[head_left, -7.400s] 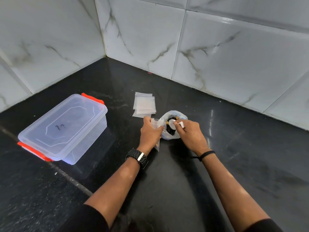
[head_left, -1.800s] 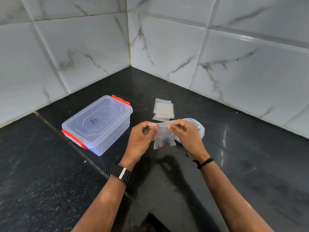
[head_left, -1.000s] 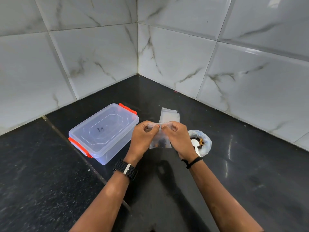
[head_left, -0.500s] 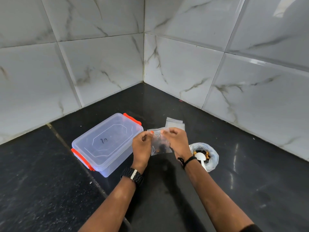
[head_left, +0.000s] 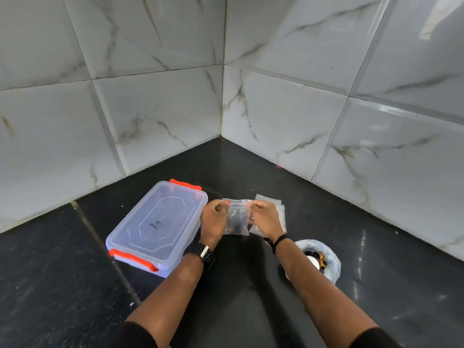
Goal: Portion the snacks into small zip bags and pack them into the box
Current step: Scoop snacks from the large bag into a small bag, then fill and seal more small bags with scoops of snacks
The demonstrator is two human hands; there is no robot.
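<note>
Over black counter [head_left: 251,310], both hands' curled fingers [head_left: 221,205] pinch zip bag [head_left: 237,219] top.

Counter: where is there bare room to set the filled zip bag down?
Bare counter lies between the forearms, and right of the snack bag. It is crowded from the box to the empty bags, where both hands hold the zip bag.

a black stone counter [head_left: 251,310] fills the lower view, a pale seam [head_left: 105,249] crossing its left part. white marble-veined wall tiles [head_left: 288,116] meet at the counter's far corner. a small red speck [head_left: 278,166] lies at the right wall's foot.
</note>
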